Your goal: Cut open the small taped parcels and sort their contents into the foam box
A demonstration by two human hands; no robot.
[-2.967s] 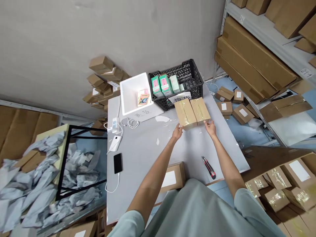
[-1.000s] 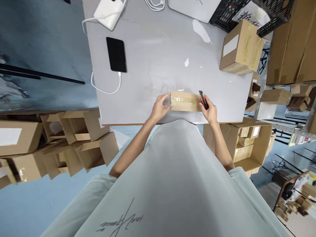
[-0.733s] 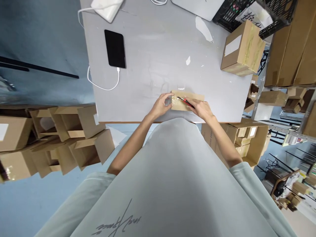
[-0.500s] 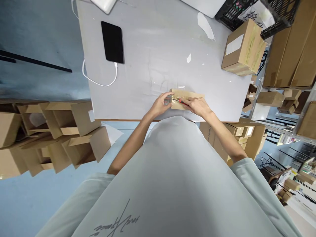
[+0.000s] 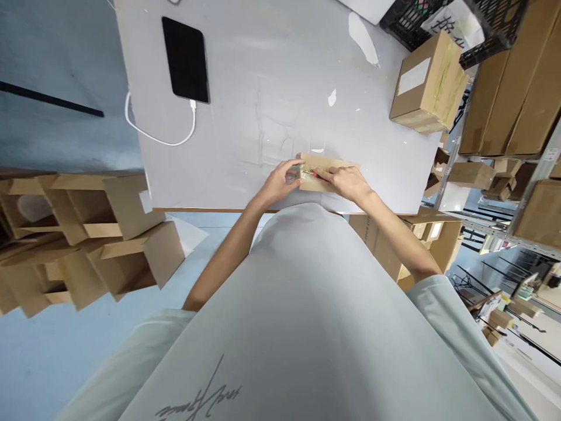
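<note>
A small cardboard box (image 5: pixel 310 184) with clear tape on it lies near the front edge of the grey table. My left hand (image 5: pixel 277 181) grips its left end between thumb and fingers. Over the right part of the box, my right hand (image 5: pixel 349 182) is closed around a red tool (image 5: pixel 323 174). The thin tip of the tool rests on the taped top, close to the box's left end. My right palm and fingers cover the tool's rear part and some of the box.
A black tablet (image 5: pixel 186 59) with a white cable lies at the back left of the table (image 5: pixel 236 117). At the right are a taped carton (image 5: pixel 427 85) and a black crate (image 5: pixel 405 26). Open cartons (image 5: pixel 162 251) stand at the lower left.
The view has shifted slightly, so the table items sit further left. My right index finger now stretches further along the tool towards its tip. My left hand keeps its hold on the box.
</note>
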